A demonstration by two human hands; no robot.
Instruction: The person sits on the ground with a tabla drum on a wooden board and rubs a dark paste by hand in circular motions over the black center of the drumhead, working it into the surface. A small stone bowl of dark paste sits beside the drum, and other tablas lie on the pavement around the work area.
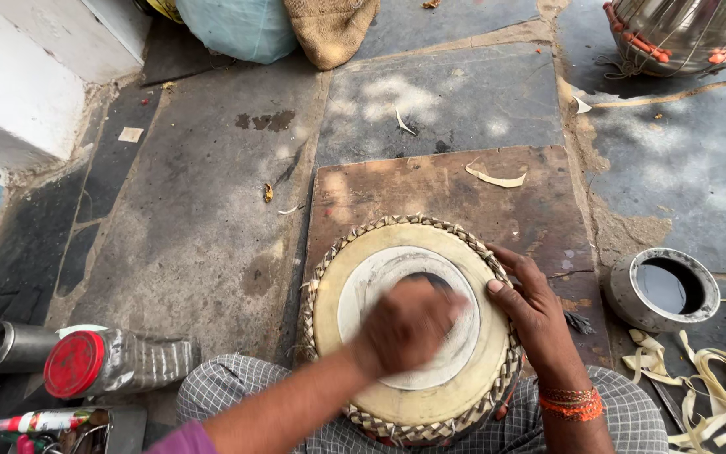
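Pale paste covered the middle of the drum [413, 332], and the left hand [405, 326], blurred with motion, lay closed and pressed against that centre patch; I could not tell whether it gripped a stone or cloth. The right hand [531, 311] rested open on the drum's right rim, fingers spread over the braided edge, steadying it. To do this rubbing well, I judged, the pressure should stay even and the strokes small and circular, with the right hand bracing the rim so the drum does not rock. The drum sat in the person's lap, over a brown board [439, 189] on the stone floor [195, 210]. Its skin faced up toward the camera, so its long axis ran roughly upright. A small pot [665, 287] stood to the right.
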